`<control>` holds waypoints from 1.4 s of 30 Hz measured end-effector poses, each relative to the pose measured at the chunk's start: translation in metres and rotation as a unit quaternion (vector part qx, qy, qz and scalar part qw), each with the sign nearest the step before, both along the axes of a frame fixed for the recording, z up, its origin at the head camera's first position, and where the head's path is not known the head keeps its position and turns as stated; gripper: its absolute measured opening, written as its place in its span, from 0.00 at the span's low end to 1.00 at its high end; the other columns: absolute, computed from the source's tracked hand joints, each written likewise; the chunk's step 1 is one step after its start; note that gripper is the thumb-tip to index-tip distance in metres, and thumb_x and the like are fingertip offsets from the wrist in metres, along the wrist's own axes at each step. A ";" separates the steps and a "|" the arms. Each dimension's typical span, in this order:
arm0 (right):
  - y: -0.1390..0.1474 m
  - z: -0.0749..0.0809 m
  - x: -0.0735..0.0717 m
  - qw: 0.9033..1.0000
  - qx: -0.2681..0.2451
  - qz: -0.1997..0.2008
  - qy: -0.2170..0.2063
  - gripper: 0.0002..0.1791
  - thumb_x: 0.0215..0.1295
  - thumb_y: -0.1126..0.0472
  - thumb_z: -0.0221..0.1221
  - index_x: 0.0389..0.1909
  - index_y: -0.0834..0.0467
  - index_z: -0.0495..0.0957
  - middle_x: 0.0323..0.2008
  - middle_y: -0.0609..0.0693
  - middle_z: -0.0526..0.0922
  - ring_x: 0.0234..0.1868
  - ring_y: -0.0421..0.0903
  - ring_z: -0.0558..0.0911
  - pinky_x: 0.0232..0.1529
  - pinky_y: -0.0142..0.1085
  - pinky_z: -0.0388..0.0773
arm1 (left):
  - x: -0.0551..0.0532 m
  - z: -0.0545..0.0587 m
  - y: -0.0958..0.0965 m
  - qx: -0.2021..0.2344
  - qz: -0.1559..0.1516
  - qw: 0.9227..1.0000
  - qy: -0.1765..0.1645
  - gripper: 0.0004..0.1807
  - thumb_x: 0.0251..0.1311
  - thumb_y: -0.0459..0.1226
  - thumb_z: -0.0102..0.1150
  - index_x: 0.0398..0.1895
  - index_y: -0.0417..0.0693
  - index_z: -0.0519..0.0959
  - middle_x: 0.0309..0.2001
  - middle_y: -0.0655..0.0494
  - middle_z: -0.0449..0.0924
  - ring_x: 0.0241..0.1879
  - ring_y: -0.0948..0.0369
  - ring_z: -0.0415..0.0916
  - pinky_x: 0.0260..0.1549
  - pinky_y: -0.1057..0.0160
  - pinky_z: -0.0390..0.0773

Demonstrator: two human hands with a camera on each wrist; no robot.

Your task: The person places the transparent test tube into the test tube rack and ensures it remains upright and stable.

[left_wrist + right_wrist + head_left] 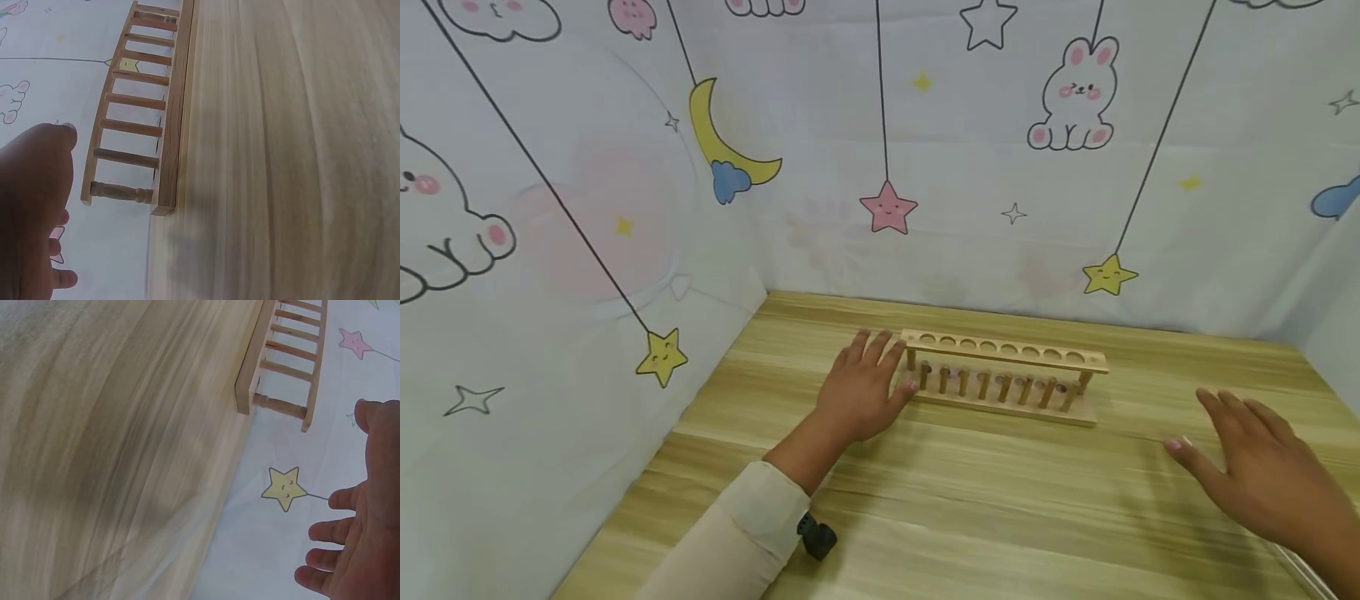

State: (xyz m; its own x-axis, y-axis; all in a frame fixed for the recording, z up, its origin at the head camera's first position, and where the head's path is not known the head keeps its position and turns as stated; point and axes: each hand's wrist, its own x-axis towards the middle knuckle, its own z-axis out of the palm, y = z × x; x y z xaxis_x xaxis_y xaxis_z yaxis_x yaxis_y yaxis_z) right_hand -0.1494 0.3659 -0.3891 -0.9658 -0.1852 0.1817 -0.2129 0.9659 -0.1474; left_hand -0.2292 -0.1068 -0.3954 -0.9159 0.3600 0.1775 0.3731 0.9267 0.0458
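A wooden test tube rack (1003, 350) stands on the table, with a row of round holes in its top bar and a row of upright pegs below. My left hand (861, 387) is beside the rack's left end, fingers spread and nothing in it. In the left wrist view a gap shows between the thumb and the rack (170, 119). Over the table to the right, my right hand (1262, 467) hovers with extended fingers, apart from the rack (250, 362). Beneath it lies a clear, glassy object (1296, 567), mostly hidden by the hand; its kind cannot be made out.
The wood-grain table (970, 500) meets a white cloth backdrop (820, 242) printed with stars, rabbits and a moon, behind and on both sides. A small black device (817, 537) sits at the left cuff.
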 end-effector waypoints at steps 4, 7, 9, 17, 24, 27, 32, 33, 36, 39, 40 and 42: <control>0.004 -0.003 0.002 1.000 -0.009 -0.007 -0.013 0.48 0.78 0.39 0.50 0.77 0.74 0.48 0.68 0.83 0.54 0.67 0.83 0.50 0.65 0.73 0.38 | 0.000 0.000 0.000 0.000 -0.003 1.000 -0.001 0.38 0.77 0.62 0.36 0.82 0.53 0.57 0.80 0.48 0.52 0.79 0.43 0.42 0.71 0.41 0.54; 0.006 -0.004 0.004 0.999 -0.011 -0.018 -0.027 0.49 0.78 0.38 0.49 0.77 0.74 0.48 0.68 0.84 0.53 0.67 0.84 0.49 0.64 0.74 0.38 | 0.000 -0.001 0.000 0.001 -0.003 1.000 0.000 0.37 0.77 0.61 0.38 0.82 0.53 0.58 0.80 0.48 0.53 0.79 0.43 0.43 0.71 0.41 0.55; 0.008 -0.005 0.005 0.999 -0.011 -0.025 -0.034 0.50 0.78 0.37 0.48 0.77 0.75 0.46 0.68 0.84 0.52 0.68 0.84 0.47 0.65 0.73 0.35 | 0.000 -0.002 0.000 0.001 -0.006 1.000 -0.003 0.37 0.78 0.60 0.40 0.82 0.53 0.58 0.80 0.48 0.53 0.79 0.43 0.43 0.71 0.40 0.54; 0.017 -0.002 0.013 0.999 -0.011 -0.044 -0.029 0.51 0.78 0.37 0.48 0.78 0.74 0.42 0.71 0.84 0.46 0.68 0.85 0.44 0.67 0.70 0.27 | -0.003 -0.002 0.005 -0.002 -0.013 1.000 -0.007 0.38 0.77 0.62 0.37 0.83 0.55 0.55 0.81 0.49 0.50 0.79 0.43 0.42 0.71 0.41 0.54; 0.021 -0.001 0.017 0.998 -0.003 -0.047 -0.029 0.51 0.79 0.38 0.47 0.78 0.75 0.41 0.70 0.84 0.46 0.69 0.85 0.42 0.67 0.69 0.25 | -0.004 -0.001 0.007 -0.004 -0.011 1.000 -0.018 0.39 0.77 0.63 0.37 0.84 0.56 0.52 0.81 0.50 0.49 0.79 0.44 0.42 0.71 0.41 0.54; 0.023 -0.001 0.020 0.999 -0.008 -0.047 -0.024 0.50 0.79 0.39 0.47 0.78 0.75 0.41 0.71 0.84 0.45 0.69 0.85 0.41 0.67 0.68 0.24 | -0.004 -0.001 0.009 -0.004 -0.012 1.000 -0.018 0.40 0.76 0.63 0.38 0.83 0.56 0.53 0.81 0.50 0.49 0.79 0.44 0.42 0.71 0.41 0.55; 0.026 -0.004 0.022 0.999 -0.019 -0.049 -0.012 0.49 0.79 0.40 0.48 0.78 0.75 0.42 0.72 0.83 0.44 0.71 0.83 0.38 0.68 0.66 0.23 | -0.006 -0.002 0.010 -0.005 -0.015 1.000 -0.011 0.40 0.76 0.63 0.37 0.83 0.55 0.53 0.81 0.50 0.49 0.79 0.44 0.42 0.71 0.41 0.55; 0.027 -0.004 0.023 0.998 -0.020 -0.052 -0.011 0.49 0.79 0.40 0.48 0.78 0.75 0.41 0.72 0.83 0.44 0.71 0.82 0.37 0.68 0.67 0.22 | -0.006 -0.002 0.010 -0.005 -0.016 1.000 -0.011 0.40 0.76 0.63 0.37 0.83 0.55 0.53 0.81 0.50 0.49 0.79 0.44 0.42 0.71 0.41 0.55; 0.029 -0.005 0.024 0.998 -0.021 -0.054 -0.009 0.50 0.79 0.40 0.48 0.78 0.74 0.40 0.72 0.83 0.44 0.71 0.83 0.39 0.68 0.67 0.23 | -0.007 -0.003 0.011 -0.008 -0.016 1.000 -0.013 0.40 0.76 0.63 0.36 0.84 0.55 0.52 0.81 0.51 0.49 0.80 0.44 0.41 0.71 0.41 0.54; 0.029 -0.006 0.024 0.998 -0.023 -0.060 -0.014 0.50 0.79 0.39 0.48 0.78 0.74 0.40 0.71 0.84 0.45 0.67 0.86 0.45 0.65 0.72 0.28 | -0.008 -0.003 0.011 -0.010 -0.013 1.000 -0.014 0.40 0.76 0.63 0.36 0.84 0.56 0.52 0.82 0.51 0.48 0.80 0.44 0.41 0.71 0.42 0.54; 0.029 -0.006 0.024 0.998 -0.024 -0.061 -0.016 0.50 0.79 0.39 0.48 0.78 0.74 0.40 0.70 0.84 0.46 0.66 0.86 0.47 0.65 0.74 0.31 | -0.008 -0.003 0.011 -0.009 -0.012 1.000 -0.014 0.40 0.76 0.63 0.36 0.84 0.56 0.52 0.82 0.51 0.48 0.80 0.44 0.41 0.71 0.42 0.54; 0.028 -0.005 0.024 0.997 -0.025 -0.065 -0.021 0.51 0.79 0.39 0.48 0.79 0.73 0.39 0.69 0.84 0.48 0.63 0.87 0.49 0.62 0.77 0.35 | -0.008 -0.004 0.011 -0.007 -0.012 1.000 -0.014 0.40 0.76 0.63 0.36 0.84 0.56 0.52 0.82 0.51 0.48 0.80 0.44 0.41 0.71 0.42 0.54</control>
State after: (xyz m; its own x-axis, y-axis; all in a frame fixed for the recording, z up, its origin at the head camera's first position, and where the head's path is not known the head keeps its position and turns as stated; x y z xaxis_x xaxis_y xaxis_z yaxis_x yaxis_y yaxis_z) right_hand -0.1254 0.3942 -0.3944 -0.9881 -0.0490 0.1455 -0.0781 0.9763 -0.2018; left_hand -0.2367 -0.0957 -0.3991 -0.9115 0.3843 0.1462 0.3940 0.9181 0.0434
